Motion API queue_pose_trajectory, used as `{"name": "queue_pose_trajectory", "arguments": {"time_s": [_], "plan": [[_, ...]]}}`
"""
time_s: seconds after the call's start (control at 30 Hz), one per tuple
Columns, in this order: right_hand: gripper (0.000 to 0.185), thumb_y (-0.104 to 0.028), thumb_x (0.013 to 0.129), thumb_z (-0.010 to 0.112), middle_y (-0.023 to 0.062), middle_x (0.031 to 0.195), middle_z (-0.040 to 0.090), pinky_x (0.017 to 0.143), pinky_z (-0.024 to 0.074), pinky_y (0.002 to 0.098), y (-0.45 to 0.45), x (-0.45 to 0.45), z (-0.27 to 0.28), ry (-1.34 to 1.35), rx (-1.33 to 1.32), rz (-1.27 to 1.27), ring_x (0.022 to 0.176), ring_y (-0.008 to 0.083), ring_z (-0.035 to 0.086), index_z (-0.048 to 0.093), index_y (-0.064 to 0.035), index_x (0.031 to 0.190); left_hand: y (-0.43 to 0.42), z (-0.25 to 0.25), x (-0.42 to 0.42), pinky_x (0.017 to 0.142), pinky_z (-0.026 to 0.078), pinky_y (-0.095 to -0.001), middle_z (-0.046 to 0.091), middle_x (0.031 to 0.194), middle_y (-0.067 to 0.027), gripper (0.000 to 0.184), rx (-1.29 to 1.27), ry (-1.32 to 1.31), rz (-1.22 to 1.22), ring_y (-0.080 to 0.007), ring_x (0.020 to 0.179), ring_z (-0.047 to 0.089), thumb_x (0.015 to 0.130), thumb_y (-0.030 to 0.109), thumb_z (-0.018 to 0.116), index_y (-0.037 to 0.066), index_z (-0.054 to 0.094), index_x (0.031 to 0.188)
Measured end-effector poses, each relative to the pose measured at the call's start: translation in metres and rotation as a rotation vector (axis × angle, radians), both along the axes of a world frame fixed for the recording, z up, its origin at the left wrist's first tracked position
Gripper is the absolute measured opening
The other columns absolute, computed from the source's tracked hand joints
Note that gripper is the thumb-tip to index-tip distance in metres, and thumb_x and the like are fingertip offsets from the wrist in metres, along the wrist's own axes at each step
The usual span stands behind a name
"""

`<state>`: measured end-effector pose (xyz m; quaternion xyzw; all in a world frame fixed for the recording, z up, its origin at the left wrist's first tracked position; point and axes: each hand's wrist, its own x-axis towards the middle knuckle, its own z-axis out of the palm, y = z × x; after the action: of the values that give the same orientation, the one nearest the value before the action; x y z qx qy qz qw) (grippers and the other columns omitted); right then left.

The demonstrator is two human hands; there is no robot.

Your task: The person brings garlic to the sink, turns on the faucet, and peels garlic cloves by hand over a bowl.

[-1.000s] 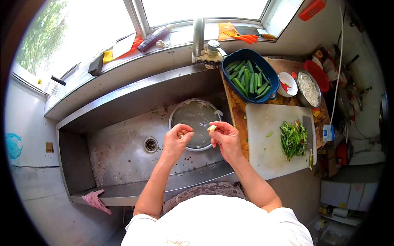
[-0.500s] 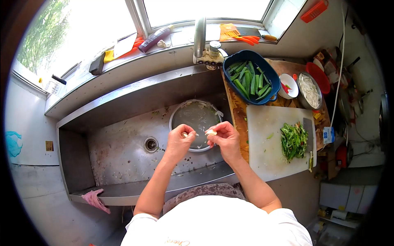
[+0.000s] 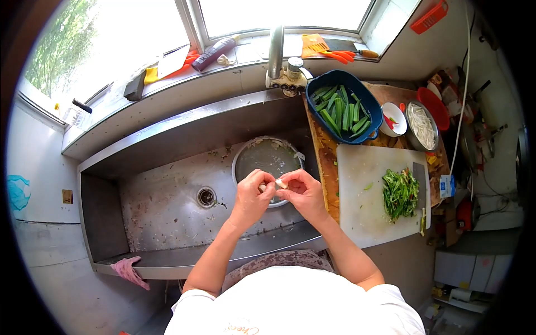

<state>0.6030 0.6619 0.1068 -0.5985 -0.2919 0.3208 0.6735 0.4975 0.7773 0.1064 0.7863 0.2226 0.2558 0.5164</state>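
Both my hands meet over a round basin of water standing in the sink. Between the thumb and fingers of my right hand is a small whitish garlic clove. My left hand is closed, its fingertips touching or nearly touching that clove. Another pale piece, apparently a clove too, shows in the curl of the left fingers. Pale scraps float in the basin water.
A metal sink with a drain lies left. On the right, a white cutting board bears chopped greens and a dark blade. Behind it stand a blue basket of green vegetable pieces, a white bowl and a tap.
My hands have come together; the left has moved right to the clove in the right hand. The view has shifted very slightly.
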Motion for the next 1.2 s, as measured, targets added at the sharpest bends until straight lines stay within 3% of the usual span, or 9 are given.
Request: {"name": "queue_pose_trajectory", "arguments": {"time_s": [0.07,0.27,0.37,0.53,0.67,0.87,0.9,1.03,1.2], "plan": [[0.014,0.002,0.078,0.068,0.0051,0.078,0.064,0.063,0.05,0.0215,-0.002,0.0,0.003,0.09,-0.054,0.015,0.071,0.0086,0.061,0.057,-0.001,0.088,0.001,0.005,0.0,0.055,0.045,-0.028,0.06,0.081,-0.01,0.004,0.063,-0.002,0.0,-0.0171,0.059,0.054,0.076,0.0,0.06,-0.002,0.057,0.079],[0.01,0.0,0.081,0.064,0.0066,0.078,0.064,0.063,0.0508,0.0235,-0.003,0.002,0.001,0.201,0.001,0.072,0.068,0.0105,0.061,0.056,-0.0001,0.087,-0.003,0.008,-0.001,0.056,0.046,-0.027,0.06,0.082,-0.0091,0.008,-0.01,-0.095,-0.041,-0.0161,0.062,0.055,0.074,-0.001,0.06,-0.001,0.052,0.075],[0.008,-0.001,0.082,0.063,0.0085,0.081,0.064,0.064,0.0519,0.0264,-0.004,0.002,0.0,0.362,0.095,0.117,0.068,0.0131,0.062,0.057,0.0,0.087,0.0,0.006,-0.001,0.058,0.043,-0.0231,0.06,0.08,-0.0068,0.005,-0.114,-0.06,-0.015,-0.0105,0.07,0.054,0.073,-0.005,0.057,-0.002,0.053,0.075],[0.007,-0.006,0.088,0.056,0.012,0.085,0.064,0.064,0.0535,0.0311,-0.002,0.001,0.018,0.664,0.1,0.135,0.069,0.0177,0.063,0.058,0.0001,0.091,0.004,0.009,-0.004,0.05,0.041,-0.0208,0.058,0.089,-0.0055,0.005,-0.499,-0.038,-0.048,-0.0077,0.062,0.052,0.075,-0.004,0.056,0.0,0.054,0.074],[0.012,-0.007,0.09,0.053,0.0157,0.088,0.065,0.059,0.0534,0.032,-0.002,0.002,0.008,0.765,0.113,0.15,0.067,0.0199,0.064,0.056,-0.0001,0.099,0.005,0.005,-0.006,0.044,0.038,-0.0191,0.057,0.095,-0.0059,0.005,-0.565,-0.053,-0.072,-0.0056,0.057,0.05,0.077,-0.004,0.056,0.001,0.055,0.075],[0.017,-0.01,0.088,0.057,0.0219,0.091,0.065,0.044,0.0488,0.0296,-0.004,0.009,-0.003,0.801,0.126,0.022,0.053,0.019,0.06,0.051,-0.003,0.103,0.012,0.015,-0.015,0.044,0.038,-0.0187,0.057,0.091,-0.0049,0.005,-0.636,-0.062,-0.031,-0.0056,0.057,0.05,0.078,-0.003,0.057,0.0,0.056,0.075],[0.017,-0.011,0.088,0.058,0.0222,0.091,0.065,0.043,0.0481,0.0292,-0.005,0.01,-0.002,0.797,0.117,0.02,0.051,0.0186,0.059,0.051,-0.0035,0.102,0.016,0.018,-0.017,0.047,0.039,-0.0216,0.058,0.084,-0.0041,0.004,-0.677,-0.011,-0.009,-0.0071,0.057,0.05,0.08,0.001,0.062,-0.002,0.061,0.083],[0.016,-0.011,0.087,0.059,0.0227,0.091,0.065,0.042,0.0474,0.0281,-0.006,0.011,-0.004,0.848,0.128,0.061,0.049,0.0179,0.059,0.051,-0.0046,0.1,0.03,-0.005,-0.022,0.055,0.042,-0.0288,0.058,0.071,-0.0073,0.015,0.07,0.254,0.005,-0.013,0.06,0.052,0.082,0.008,0.066,0.001,0.067,0.095],[0.013,-0.007,0.087,0.059,0.0198,0.09,0.066,0.045,0.0492,0.0273,-0.004,0.006,-0.002,0.783,0.071,0.057,0.054,0.0176,0.061,0.053,-0.0042,0.097,0.023,-0.005,-0.02,0.055,0.042,-0.0273,0.058,0.07,-0.0068,0.012,0.184,0.168,0.115,-0.0131,0.059,0.052,0.08,0.008,0.067,0.0,0.067,0.089]]}}
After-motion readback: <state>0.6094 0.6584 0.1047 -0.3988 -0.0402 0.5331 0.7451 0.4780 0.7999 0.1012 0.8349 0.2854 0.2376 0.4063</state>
